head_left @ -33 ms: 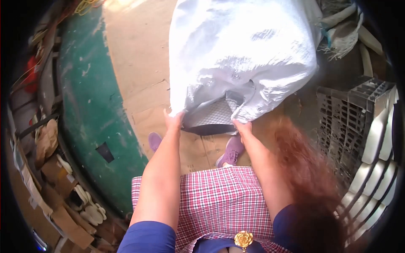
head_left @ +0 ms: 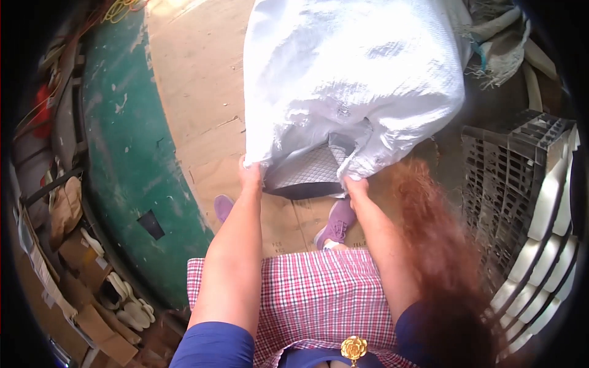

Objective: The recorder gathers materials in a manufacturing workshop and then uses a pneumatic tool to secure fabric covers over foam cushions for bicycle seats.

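Note:
A large white woven sack (head_left: 356,73) fills the upper middle of the view, with its mouth toward me. My left hand (head_left: 250,173) grips the left corner of the mouth. At the right corner, my right hand (head_left: 356,186) is closed on a bunched edge of the same sack. Both arms reach straight out, and the mouth is spread between the hands. Inside it shows a grey quilted sheet (head_left: 310,168) with a diamond pattern and a dark curved lower edge. Most of the sack's contents are hidden.
Flattened cardboard (head_left: 196,80) covers the floor beside a worn green strip (head_left: 116,135). On the right stand a dark plastic crate (head_left: 497,178) and stacked pale foam-like pieces (head_left: 540,264). Shoe-sole-like pieces (head_left: 132,303) and cardboard scraps (head_left: 104,331) lie at left. Loose hair hangs over my right arm.

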The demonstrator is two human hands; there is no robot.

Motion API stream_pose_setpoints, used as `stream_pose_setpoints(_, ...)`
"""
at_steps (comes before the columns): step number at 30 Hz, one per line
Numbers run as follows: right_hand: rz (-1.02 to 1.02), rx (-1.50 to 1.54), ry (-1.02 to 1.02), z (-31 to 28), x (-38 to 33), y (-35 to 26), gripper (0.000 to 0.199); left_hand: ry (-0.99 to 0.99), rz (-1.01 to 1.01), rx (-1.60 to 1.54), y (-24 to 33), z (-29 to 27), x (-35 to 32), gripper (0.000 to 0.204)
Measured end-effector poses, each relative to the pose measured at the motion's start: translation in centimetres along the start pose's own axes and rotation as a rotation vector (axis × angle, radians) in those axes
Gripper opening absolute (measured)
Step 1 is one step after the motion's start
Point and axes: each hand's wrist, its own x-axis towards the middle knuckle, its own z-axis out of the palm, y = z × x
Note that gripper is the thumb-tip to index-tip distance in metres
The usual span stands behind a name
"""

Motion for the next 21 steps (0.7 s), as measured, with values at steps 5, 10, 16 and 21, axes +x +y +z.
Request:
stream_pose_setpoints(5, -0.089, 0.369, 0.12, -3.5, 0.1, 1.2, 0.017, -0.038, -0.046, -0.099, 3.5, -2.5, 1.6, 0.018)
stream_pose_setpoints(10, -0.212, 0.624, 0.269, -13.2, -9.3, -5.2, 0.022, -0.19, 0.011, -0.454, 15.6, -13.5, -3.1, 0.015)
stream_pose_setpoints(16, -0.357, -0.511, 0.472, -14.9, -8.9, -3.8, 0.015, -0.505, 0.087, -0.237, 25.0, -15.3, -6.2, 0.02)
stream_pose_setpoints(21, 0.127, -0.041, 0.179, -9.9, -8.7, -3.1, 0.016, -0.485, 0.18, -0.574, 29.4, -15.8, -2.9, 0.029)
